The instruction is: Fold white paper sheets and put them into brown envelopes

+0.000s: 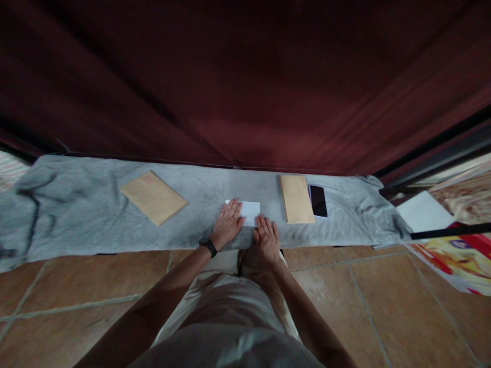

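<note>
A small white sheet of paper (250, 211) lies on the grey cloth in front of me; whether it is folded I cannot tell. My left hand (227, 222) rests flat over its left part, fingers stretched out, with a dark watch on the wrist. At the sheet's lower right corner, my right hand (266, 239) lies with its fingers extended and the tips touching or close to the edge. Off to the left is a tan envelope (153, 198), set at a slant. On the right lies a tan stack of envelopes (296, 199), beside a dark-screened phone (318, 201).
The grey cloth (95, 179) covers a long narrow surface backed by a dark red panel (245, 102). Beyond its right end are a white sheet (425, 212), a black bar (452, 231) and a colourful printed box (460, 260). Brown floor tiles (115, 281) run below.
</note>
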Action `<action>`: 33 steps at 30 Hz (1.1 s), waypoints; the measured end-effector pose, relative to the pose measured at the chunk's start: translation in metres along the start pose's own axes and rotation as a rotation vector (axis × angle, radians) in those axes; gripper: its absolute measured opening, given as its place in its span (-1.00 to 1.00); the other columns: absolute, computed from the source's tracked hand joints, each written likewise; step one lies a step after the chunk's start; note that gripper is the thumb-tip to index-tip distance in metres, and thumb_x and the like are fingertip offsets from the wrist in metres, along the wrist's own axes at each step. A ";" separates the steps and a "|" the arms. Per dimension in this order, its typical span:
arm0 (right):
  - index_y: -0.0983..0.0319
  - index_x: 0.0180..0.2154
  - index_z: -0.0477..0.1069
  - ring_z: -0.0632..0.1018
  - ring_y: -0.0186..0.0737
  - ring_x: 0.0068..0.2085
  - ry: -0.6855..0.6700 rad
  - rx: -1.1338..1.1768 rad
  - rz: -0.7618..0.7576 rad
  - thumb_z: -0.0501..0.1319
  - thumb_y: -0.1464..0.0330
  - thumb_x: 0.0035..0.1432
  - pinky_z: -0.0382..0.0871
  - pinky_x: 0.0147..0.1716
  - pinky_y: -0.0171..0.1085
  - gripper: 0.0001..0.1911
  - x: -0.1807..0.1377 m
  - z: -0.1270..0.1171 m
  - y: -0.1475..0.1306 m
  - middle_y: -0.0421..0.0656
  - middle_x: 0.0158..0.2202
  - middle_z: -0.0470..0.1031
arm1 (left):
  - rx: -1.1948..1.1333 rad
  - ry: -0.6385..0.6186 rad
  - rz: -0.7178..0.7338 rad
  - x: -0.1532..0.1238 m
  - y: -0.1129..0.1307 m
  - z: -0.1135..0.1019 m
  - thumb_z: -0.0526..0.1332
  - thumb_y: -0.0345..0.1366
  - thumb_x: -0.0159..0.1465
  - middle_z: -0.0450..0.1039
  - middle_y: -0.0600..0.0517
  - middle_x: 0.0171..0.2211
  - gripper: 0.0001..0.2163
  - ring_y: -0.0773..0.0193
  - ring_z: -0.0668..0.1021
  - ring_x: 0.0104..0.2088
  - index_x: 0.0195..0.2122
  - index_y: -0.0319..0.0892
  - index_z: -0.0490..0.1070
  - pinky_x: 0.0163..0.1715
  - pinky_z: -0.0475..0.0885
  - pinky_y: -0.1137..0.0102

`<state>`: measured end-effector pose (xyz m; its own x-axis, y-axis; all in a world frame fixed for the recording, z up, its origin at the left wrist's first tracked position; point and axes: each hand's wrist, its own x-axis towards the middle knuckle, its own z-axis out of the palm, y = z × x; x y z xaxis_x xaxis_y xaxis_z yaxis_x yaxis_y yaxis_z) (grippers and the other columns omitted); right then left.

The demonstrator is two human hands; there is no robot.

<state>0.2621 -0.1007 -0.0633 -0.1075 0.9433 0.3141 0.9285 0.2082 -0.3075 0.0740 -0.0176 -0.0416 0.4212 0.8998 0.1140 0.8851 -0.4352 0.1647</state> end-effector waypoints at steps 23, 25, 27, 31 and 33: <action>0.20 0.36 0.23 0.33 -0.09 0.37 0.045 0.053 -0.085 -0.01 0.37 0.49 0.05 0.38 0.05 -0.52 -0.018 -0.003 0.007 -0.03 0.32 0.40 | -0.063 -0.017 0.247 -0.005 0.052 0.014 -0.09 -0.08 0.52 0.08 -0.07 0.46 -0.46 0.09 0.08 0.48 0.43 -0.21 0.16 0.46 -0.03 0.07; 0.20 0.37 0.20 0.32 -0.08 0.37 0.058 0.055 -0.080 -0.01 0.37 0.48 0.05 0.38 0.06 -0.51 -0.018 -0.003 0.007 -0.02 0.32 0.39 | -0.054 -0.022 0.251 -0.010 0.049 0.011 -0.08 -0.07 0.51 0.07 -0.03 0.47 -0.46 0.08 0.08 0.48 0.44 -0.18 0.15 0.46 -0.03 0.05; 0.19 0.39 0.18 0.31 -0.08 0.38 0.067 0.057 -0.078 -0.02 0.37 0.48 0.05 0.38 0.07 -0.50 -0.019 -0.002 0.008 -0.02 0.33 0.38 | -0.047 -0.024 0.252 -0.015 0.048 0.008 -0.07 -0.06 0.51 0.06 -0.01 0.47 -0.46 0.07 0.08 0.48 0.44 -0.16 0.14 0.46 -0.03 0.04; 0.20 0.40 0.15 0.31 -0.08 0.37 0.053 0.052 -0.080 -0.03 0.36 0.48 0.03 0.39 0.06 -0.48 -0.019 -0.002 0.008 -0.01 0.34 0.37 | -0.043 -0.025 0.265 -0.025 0.046 0.004 -0.06 -0.04 0.51 0.06 0.00 0.47 -0.45 0.08 0.08 0.48 0.46 -0.14 0.11 0.47 -0.04 0.05; 0.22 0.40 0.15 0.31 -0.08 0.37 0.043 0.049 -0.079 -0.02 0.35 0.47 0.03 0.39 0.06 -0.47 -0.020 -0.002 0.009 0.00 0.34 0.36 | -0.046 -0.030 0.268 -0.029 0.044 0.003 -0.06 -0.03 0.51 0.07 0.00 0.47 -0.44 0.10 0.08 0.48 0.46 -0.13 0.09 0.47 -0.05 0.05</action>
<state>0.2732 -0.1181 -0.0706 -0.1634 0.9116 0.3771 0.8989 0.2951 -0.3238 0.1014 -0.0630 -0.0404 0.6456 0.7525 0.1303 0.7316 -0.6584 0.1770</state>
